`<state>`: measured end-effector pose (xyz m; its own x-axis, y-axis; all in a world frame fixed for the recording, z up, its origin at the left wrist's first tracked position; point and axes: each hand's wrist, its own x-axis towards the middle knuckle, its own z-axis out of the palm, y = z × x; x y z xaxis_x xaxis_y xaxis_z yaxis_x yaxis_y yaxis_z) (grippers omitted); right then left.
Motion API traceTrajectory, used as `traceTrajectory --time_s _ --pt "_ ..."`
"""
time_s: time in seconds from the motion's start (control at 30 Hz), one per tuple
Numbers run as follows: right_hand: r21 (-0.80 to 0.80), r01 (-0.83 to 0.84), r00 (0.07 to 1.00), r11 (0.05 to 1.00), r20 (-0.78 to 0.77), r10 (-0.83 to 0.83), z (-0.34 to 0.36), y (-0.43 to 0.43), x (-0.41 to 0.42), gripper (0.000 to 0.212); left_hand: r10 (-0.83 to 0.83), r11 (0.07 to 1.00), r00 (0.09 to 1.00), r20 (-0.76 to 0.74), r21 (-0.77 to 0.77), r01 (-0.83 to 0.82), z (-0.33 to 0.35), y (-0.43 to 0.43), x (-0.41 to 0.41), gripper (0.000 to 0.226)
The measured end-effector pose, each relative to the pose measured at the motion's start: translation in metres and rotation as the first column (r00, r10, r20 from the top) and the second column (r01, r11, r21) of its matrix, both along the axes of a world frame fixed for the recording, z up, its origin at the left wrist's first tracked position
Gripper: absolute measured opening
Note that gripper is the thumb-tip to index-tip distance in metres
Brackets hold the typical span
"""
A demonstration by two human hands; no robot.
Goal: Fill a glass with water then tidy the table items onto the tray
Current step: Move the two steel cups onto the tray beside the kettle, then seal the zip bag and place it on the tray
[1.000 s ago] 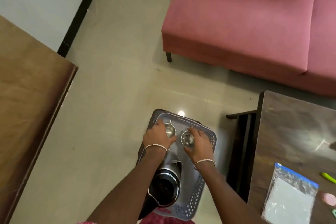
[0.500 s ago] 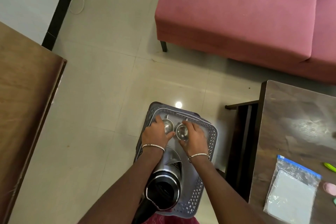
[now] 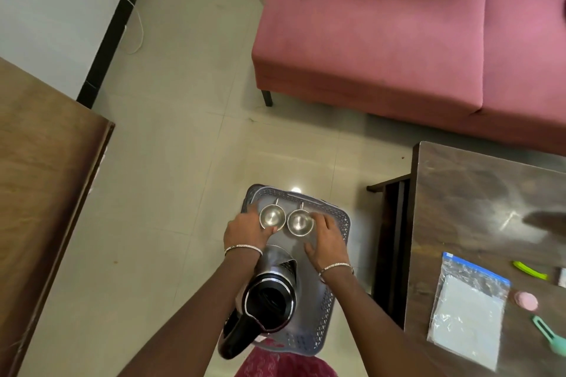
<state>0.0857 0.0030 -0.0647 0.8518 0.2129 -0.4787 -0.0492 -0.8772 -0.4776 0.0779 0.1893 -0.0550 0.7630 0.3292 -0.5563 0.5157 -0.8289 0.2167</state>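
A grey perforated tray [image 3: 342,220] is seen low in the middle of the view, over the pale tiled floor [image 3: 183,162]. What the tray rests on cannot be told. Two small steel cups are set side by side at the tray's far end, upright and open-mouthed, almost touching each other. A thin handle on each is pointed at the tray's far rim.

The left cup [image 3: 271,217] is held by the left hand [image 3: 245,231]. The thumb is laid against the cup's near side and the fingers are curled round its left side. The right cup [image 3: 300,222] is only touched on its right side by the fingertips of the right hand [image 3: 326,239]. Those fingers are loosely spread, the thumb is kept apart from the cup, and the palm is lowered over the tray's right part. A thin bangle is worn on each wrist.

A black and steel kettle [image 3: 269,300] is stood on the tray's near half, between the two forearms. Its lid is open and its spout is turned toward the cups.

To the right of the tray, a dark table [image 3: 477,199] is seen, with a clear zip bag [image 3: 468,309] laid flat on it. Beyond the bag, further from the tray, a green clip [image 3: 531,270], a pink disc [image 3: 526,300] and a teal tool [image 3: 548,335] are scattered. A pink sofa [image 3: 398,40] is placed beyond the tray's far end, and a brown wooden top [image 3: 46,177] is seen well to the tray's left.
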Motion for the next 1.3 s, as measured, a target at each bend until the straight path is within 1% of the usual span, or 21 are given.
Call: traceTrajectory --time_s 0.13,0.23,0.3,0.37,0.5,0.6,0.7,0.8,0.9,1.07,1.2,1.3 --pt "-0.03 0.066 0.998 0.997 0.012 -0.065 0.031 -0.026 -0.023 0.046 0.066 0.997 0.993 0.098 -0.056 -0.06 0.043 0.0 -0.008 0.032" --pt "-0.017 0.12 0.993 0.993 -0.009 -0.121 0.052 -0.044 -0.043 0.039 0.192 0.969 0.964 0.183 -0.189 -0.157 0.077 -0.012 -0.017 0.017" --pt "-0.011 0.138 0.99 0.99 -0.015 -0.138 0.068 -0.059 -0.058 0.036 0.216 0.956 0.939 0.268 -0.255 -0.148 0.1 -0.032 -0.027 0.009" --pt "-0.005 0.153 0.988 0.988 -0.017 -0.153 0.08 -0.072 -0.072 0.032 0.203 0.95 0.924 0.323 -0.293 -0.106 0.115 -0.056 -0.039 0.005" --pt "0.023 0.185 0.983 0.983 0.007 -0.185 0.104 -0.11 -0.106 0.024 0.117 0.927 0.934 0.336 -0.373 0.019 0.133 -0.115 -0.073 0.003" --pt "0.036 0.2 0.979 0.979 0.033 -0.201 0.117 -0.153 -0.135 0.025 0.054 0.913 0.937 0.344 -0.397 0.093 0.142 -0.166 -0.104 0.006" --pt "0.068 0.291 0.955 0.954 0.038 -0.293 0.125 -0.2 -0.164 0.022 0.053 0.913 0.938 0.342 -0.397 0.093 0.15 -0.214 -0.135 0.006" --pt "0.109 0.422 0.902 0.9 0.052 -0.429 0.139 -0.256 -0.194 0.016 0.053 0.927 0.933 0.356 -0.366 0.087 0.162 -0.264 -0.168 0.003" --pt "0.167 0.515 0.847 0.841 0.05 -0.529 0.151 -0.308 -0.223 0.013 0.053 0.929 0.931 0.362 -0.36 0.087 0.17 -0.314 -0.198 0.004" --pt "0.178 0.613 0.773 0.769 0.062 -0.631 0.162 -0.386 -0.268 0.014 0.061 0.906 0.935 0.349 -0.413 0.095 0.177 -0.391 -0.227 0.003" --pt "0.151 0.676 0.722 0.721 0.062 -0.689 0.167 -0.427 -0.284 0.013 0.048 0.909 0.945 0.323 -0.407 0.093 0.178 -0.428 -0.234 0.004" --pt "0.184 0.72 0.671 0.669 0.061 -0.739 0.167 -0.447 -0.286 0.014 0.047 0.912 0.948 0.315 -0.401 0.088 0.174 -0.441 -0.228 0.007"
